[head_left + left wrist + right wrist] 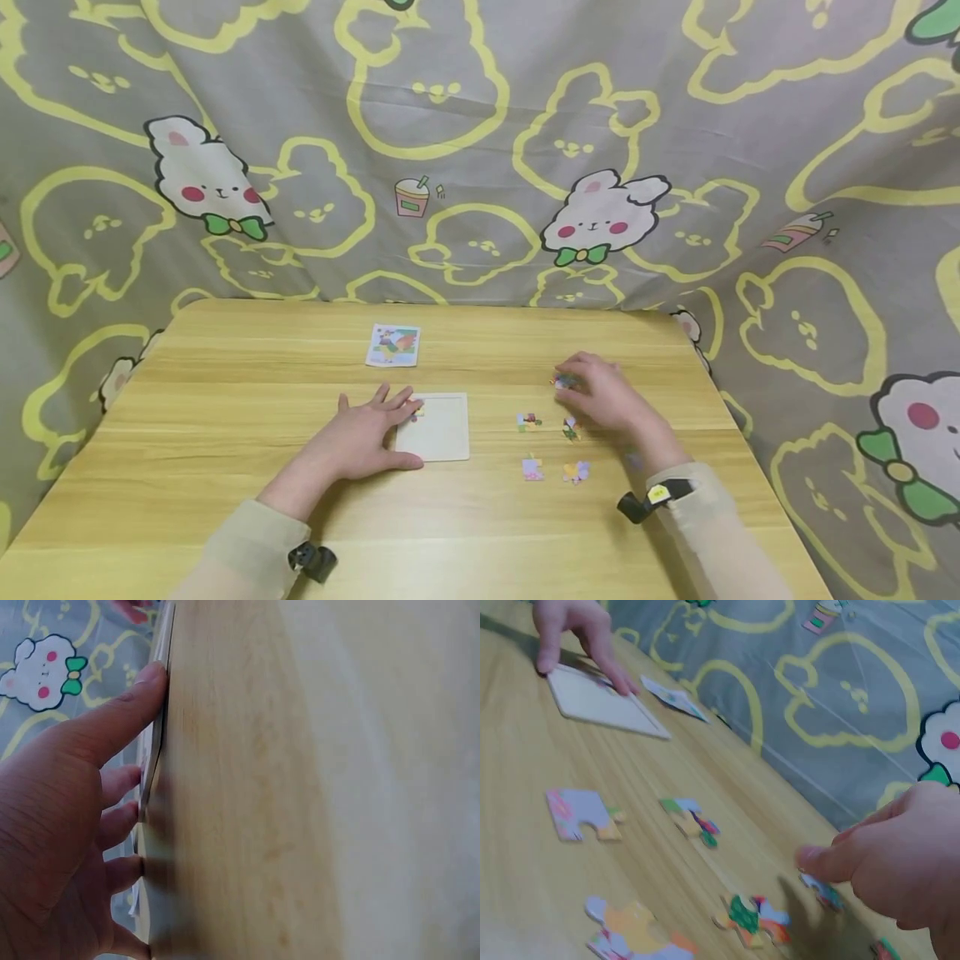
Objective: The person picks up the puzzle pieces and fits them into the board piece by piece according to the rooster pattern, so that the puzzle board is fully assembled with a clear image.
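Note:
My left hand (367,433) rests at the left side of a white square puzzle tray (442,429), fingers spread. Its thumb lies along the near edge, and a fingertip presses on a colourful puzzle piece (417,409) in the tray's far left corner. In the left wrist view the thumb (124,712) and fingertips line the tray's edge. My right hand (600,387) reaches over a bluish puzzle piece (565,381) at the right, thumb and fingers bent around it with a gap. In the right wrist view a fingertip hovers right by that piece (823,891).
Several loose puzzle pieces lie between tray and right arm: a green-and-lilac one (528,422), an orange-and-green one (572,429), a lilac one (532,468), a yellow-and-purple one (576,472). A picture card (393,346) lies behind the tray. A patterned curtain (480,167) borders the wooden table (247,367).

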`<state>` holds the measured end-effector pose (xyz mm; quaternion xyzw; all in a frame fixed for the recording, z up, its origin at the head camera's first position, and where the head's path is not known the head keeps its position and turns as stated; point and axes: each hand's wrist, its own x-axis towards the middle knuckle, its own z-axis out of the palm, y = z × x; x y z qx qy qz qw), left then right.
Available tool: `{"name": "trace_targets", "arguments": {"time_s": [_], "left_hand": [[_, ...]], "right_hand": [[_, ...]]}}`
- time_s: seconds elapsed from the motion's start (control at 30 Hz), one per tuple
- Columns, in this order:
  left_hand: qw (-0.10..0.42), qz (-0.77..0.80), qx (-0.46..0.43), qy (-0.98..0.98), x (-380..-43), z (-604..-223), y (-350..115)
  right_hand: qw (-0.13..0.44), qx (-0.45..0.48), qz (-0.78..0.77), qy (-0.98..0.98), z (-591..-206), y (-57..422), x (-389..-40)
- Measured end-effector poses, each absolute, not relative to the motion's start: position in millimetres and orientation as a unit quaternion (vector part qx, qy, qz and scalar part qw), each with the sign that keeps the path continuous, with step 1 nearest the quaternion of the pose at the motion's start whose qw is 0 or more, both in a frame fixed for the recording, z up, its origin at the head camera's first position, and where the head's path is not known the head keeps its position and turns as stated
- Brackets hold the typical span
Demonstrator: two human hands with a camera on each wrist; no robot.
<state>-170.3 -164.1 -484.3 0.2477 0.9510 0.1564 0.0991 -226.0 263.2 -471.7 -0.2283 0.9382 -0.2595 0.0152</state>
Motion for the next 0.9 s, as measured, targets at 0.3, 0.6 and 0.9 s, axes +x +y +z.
{"name": "trace_targets", "arguments": {"time_s": [0.3, 0.6, 0.9], "left_hand": [[0.102, 0.156, 0.249, 0.950, -170.6, -483.6, -162.7], [0.112, 0.156, 0.246, 0.950, -172.7, -479.0, -159.9], [0.114, 0.164, 0.236, 0.951, -173.6, -481.4, -160.1]], "right_hand": [[0.054, -0.192, -0.260, 0.945, -479.4, 278.0, -230.5], [0.073, -0.162, -0.288, 0.941, -484.3, 276.7, -233.7], [0.084, -0.177, -0.295, 0.935, -481.5, 267.5, -233.0]]}}
